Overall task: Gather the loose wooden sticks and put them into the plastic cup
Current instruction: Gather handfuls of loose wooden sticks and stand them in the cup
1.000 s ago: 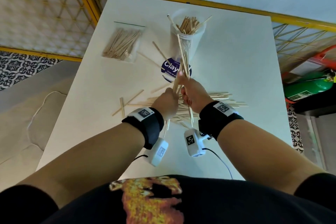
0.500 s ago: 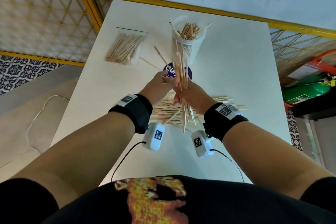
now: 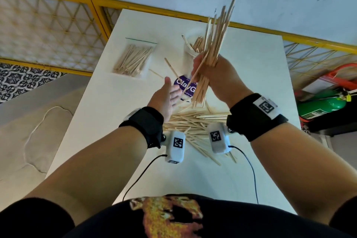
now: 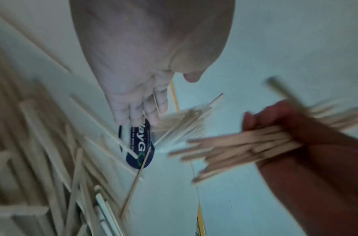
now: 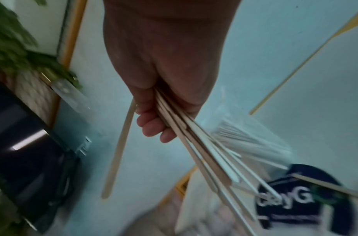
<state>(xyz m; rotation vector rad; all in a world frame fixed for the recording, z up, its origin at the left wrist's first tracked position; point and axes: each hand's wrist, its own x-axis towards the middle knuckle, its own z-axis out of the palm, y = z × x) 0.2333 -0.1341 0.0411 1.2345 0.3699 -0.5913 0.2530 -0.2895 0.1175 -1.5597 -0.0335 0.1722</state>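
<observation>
On the far left of the white surface [image 3: 100, 121] lies a clear zip bag [image 3: 135, 58] packed with wooden sticks, flat and well apart from both hands. Right of it, two or three single sticks [image 3: 172, 69] lie scattered toward the plastic cup.

Left hand [image 3: 167, 96]: palm turned inward, fingers straight and relaxed, gripping nothing. The left wrist view shows its fingers [image 4: 137, 110] extended above a dark blue round label [image 4: 137, 146] printed with white letters (only "ClayG" readable); one thin stick seems to lie across the fingertips, though blur makes contact uncertain.

Below and between the wrists, a loose pile of sticks [image 3: 195, 121] lies spread flat on the surface, mostly crosswise.

Plastic cup [image 3: 190, 48]: clear, upright at the far middle of the surface, sticks already standing in it, partly hidden behind the raised bundle.

Right hand [image 3: 218, 75]: fingers curled tight around a bundle of sticks [image 3: 216, 40], held raised and tilted, upper ends fanning up and to the right past the cup's rim, lower ends hanging above the pile. In the right wrist view one flat stick [image 5: 119, 151] hangs apart from the bundle, on the hand's outer side.

Far right, beyond the surface edge, a green cylinder [image 3: 320, 106] lies on a lower level.
</observation>
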